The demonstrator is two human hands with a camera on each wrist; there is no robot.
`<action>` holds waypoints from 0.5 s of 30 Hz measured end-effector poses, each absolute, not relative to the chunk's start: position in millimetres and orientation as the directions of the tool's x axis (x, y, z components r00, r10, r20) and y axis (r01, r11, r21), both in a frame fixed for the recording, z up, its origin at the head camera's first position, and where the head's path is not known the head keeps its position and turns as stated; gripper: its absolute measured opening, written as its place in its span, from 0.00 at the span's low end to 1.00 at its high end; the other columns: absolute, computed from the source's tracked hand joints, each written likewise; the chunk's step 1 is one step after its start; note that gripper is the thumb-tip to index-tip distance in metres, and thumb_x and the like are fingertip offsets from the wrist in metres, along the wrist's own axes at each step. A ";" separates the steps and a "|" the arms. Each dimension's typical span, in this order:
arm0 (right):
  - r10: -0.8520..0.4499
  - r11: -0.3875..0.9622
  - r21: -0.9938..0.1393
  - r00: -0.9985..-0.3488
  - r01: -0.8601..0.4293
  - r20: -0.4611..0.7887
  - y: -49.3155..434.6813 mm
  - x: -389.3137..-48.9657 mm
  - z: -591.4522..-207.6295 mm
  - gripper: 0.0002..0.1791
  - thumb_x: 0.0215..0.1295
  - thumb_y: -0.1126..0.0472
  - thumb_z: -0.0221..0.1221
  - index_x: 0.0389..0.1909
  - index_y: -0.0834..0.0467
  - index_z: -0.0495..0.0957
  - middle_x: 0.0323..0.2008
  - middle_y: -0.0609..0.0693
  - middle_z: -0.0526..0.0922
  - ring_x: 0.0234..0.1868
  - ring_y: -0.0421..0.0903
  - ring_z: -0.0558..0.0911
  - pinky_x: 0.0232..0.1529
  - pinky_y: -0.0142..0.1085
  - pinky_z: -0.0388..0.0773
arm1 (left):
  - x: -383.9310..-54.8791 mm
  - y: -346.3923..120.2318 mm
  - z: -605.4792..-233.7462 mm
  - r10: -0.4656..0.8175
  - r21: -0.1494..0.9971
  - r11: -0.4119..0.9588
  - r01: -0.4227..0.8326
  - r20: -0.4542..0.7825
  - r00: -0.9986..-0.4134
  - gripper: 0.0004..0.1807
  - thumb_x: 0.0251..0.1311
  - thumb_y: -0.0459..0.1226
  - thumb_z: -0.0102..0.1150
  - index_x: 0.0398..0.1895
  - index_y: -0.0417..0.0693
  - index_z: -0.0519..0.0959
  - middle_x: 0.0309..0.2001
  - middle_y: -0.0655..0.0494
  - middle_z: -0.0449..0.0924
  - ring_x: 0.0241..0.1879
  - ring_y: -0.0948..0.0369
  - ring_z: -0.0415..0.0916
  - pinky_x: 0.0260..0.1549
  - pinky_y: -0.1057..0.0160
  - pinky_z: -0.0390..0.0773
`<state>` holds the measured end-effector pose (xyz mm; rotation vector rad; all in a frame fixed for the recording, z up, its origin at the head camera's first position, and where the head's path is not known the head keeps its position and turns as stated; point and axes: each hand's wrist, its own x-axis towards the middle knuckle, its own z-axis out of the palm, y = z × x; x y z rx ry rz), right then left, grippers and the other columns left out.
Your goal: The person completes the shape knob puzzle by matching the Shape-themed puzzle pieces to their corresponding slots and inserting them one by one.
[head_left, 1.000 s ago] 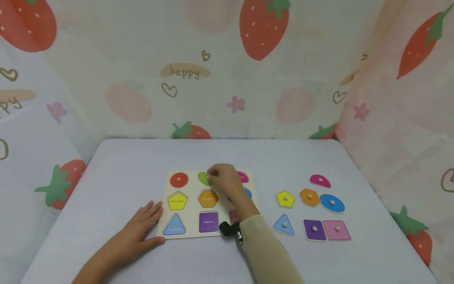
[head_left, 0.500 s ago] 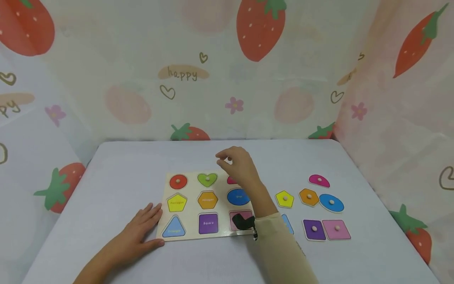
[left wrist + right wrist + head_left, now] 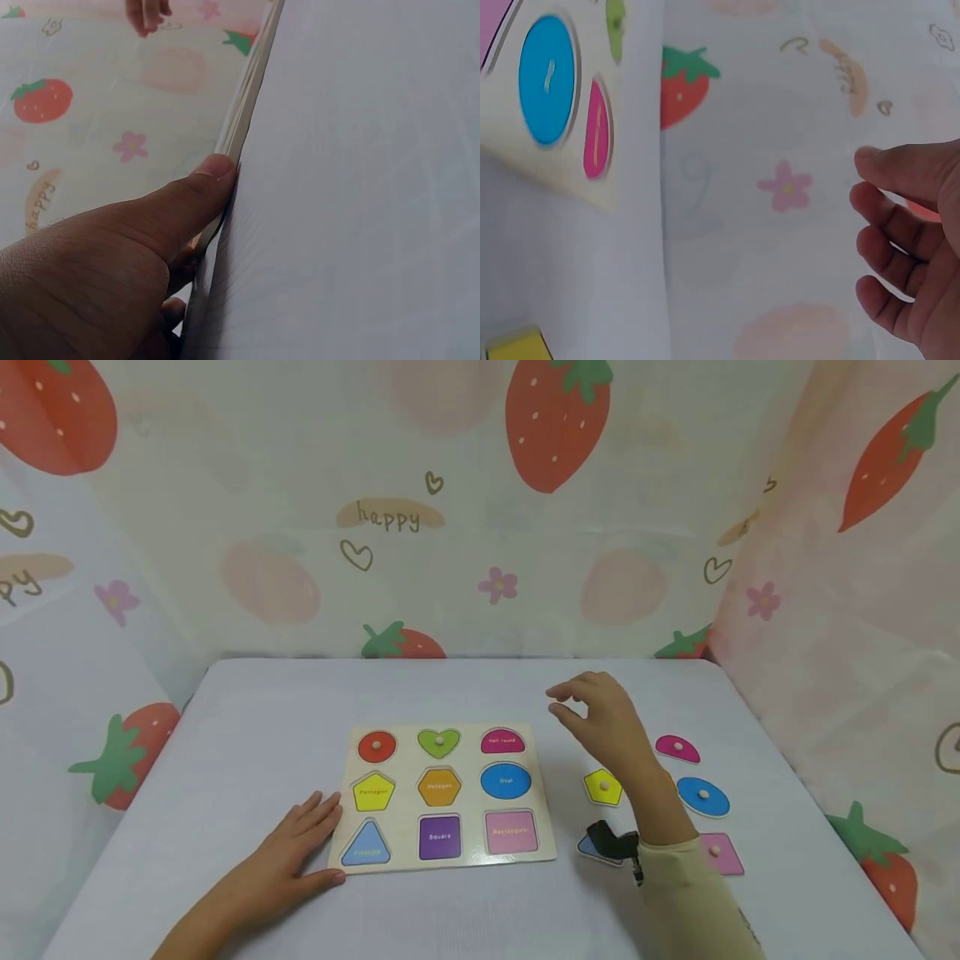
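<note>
The right hand point(image 3: 603, 718) is up in the air and holds nothing. Its fingers bend softly, with a gap between the thumb and the pointing finger. It has just moved: a moment ago it was above the far side of the puzzle board point(image 3: 472, 802), near the green heart point(image 3: 438, 742), and now it is off to the right, past the board's edge. The heart is let go and sits in its own spot, so I think that piece is done.

The board is to the left of this hand and a bit closer to the person. The heart is in its far row, and the red circle point(image 3: 377, 746) is farther left. Those two have knobs. The other seven spots, like the half round spot point(image 3: 502, 742) and the oval spot point(image 3: 506, 781), show just colors and words, so seven pieces look not yet in.

Closer to the person than the right hand lie a yellow pentagon point(image 3: 603, 787) and a blue triangle point(image 3: 591, 850), partly hidden by a black gadget point(image 3: 609, 841). To the hand's right are a dark pink half round point(image 3: 686, 753), a blue oval point(image 3: 702, 797) and a light pink rectangle point(image 3: 723, 856). The arm point(image 3: 660, 802) may hide more.

The left hand point(image 3: 296, 847) rests on the white table point(image 3: 300, 718), fingers out, its thumb touching the board's edge.
</note>
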<state>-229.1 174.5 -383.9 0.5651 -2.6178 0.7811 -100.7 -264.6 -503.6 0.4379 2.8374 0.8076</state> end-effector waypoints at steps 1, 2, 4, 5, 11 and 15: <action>-0.279 0.769 -0.428 -0.851 -0.475 0.444 182.2 -227.3 -383.1 0.11 0.66 0.59 0.69 0.48 0.54 0.88 0.46 0.50 0.87 0.52 0.51 0.78 0.51 0.48 0.81 | -100.5 -264.7 -503.5 0.321 0.534 0.812 0.234 -0.075 -0.944 0.55 0.54 0.67 0.65 0.80 0.51 0.60 0.82 0.59 0.52 0.83 0.49 0.39 0.76 0.69 0.28; -0.283 0.768 -0.419 -0.844 -0.484 0.455 189.9 -226.0 -382.6 0.11 0.66 0.61 0.70 0.48 0.55 0.88 0.46 0.50 0.87 0.51 0.51 0.78 0.50 0.48 0.80 | -100.4 -264.9 -503.3 0.323 0.532 0.813 0.235 -0.076 -0.943 0.55 0.54 0.68 0.65 0.80 0.51 0.60 0.82 0.59 0.52 0.83 0.49 0.39 0.76 0.69 0.28; -0.285 0.763 -0.411 -0.830 -0.500 0.480 204.4 -223.4 -380.2 0.11 0.64 0.63 0.70 0.47 0.56 0.88 0.45 0.51 0.87 0.50 0.51 0.78 0.49 0.47 0.79 | -100.6 -264.9 -502.3 0.327 0.529 0.813 0.241 -0.074 -0.942 0.55 0.54 0.68 0.65 0.80 0.51 0.60 0.82 0.59 0.52 0.83 0.49 0.39 0.77 0.68 0.28; -0.285 0.761 -0.407 -0.823 -0.506 0.492 211.2 -222.9 -379.1 0.11 0.63 0.64 0.71 0.46 0.56 0.88 0.45 0.51 0.87 0.49 0.51 0.78 0.48 0.47 0.78 | -100.8 -265.0 -501.7 0.329 0.529 0.813 0.244 -0.071 -0.942 0.55 0.55 0.67 0.65 0.80 0.51 0.60 0.82 0.59 0.52 0.83 0.49 0.40 0.77 0.68 0.28; -0.255 0.761 -0.425 -0.828 -0.490 0.499 242.4 -226.4 -372.2 0.11 0.64 0.66 0.69 0.47 0.57 0.87 0.46 0.52 0.87 0.51 0.52 0.78 0.51 0.48 0.75 | -100.9 -266.0 -499.8 0.330 0.537 0.808 0.241 -0.075 -0.941 0.55 0.55 0.66 0.66 0.80 0.51 0.60 0.82 0.59 0.52 0.82 0.49 0.39 0.76 0.69 0.27; -0.214 0.777 -0.439 -0.845 -0.451 0.490 260.6 -230.8 -371.2 0.11 0.65 0.64 0.69 0.48 0.56 0.87 0.47 0.52 0.87 0.55 0.54 0.77 0.56 0.53 0.75 | -99.5 -266.6 -501.6 0.335 0.538 0.806 0.244 -0.076 -0.939 0.55 0.55 0.68 0.65 0.80 0.51 0.60 0.82 0.59 0.52 0.83 0.49 0.39 0.77 0.68 0.29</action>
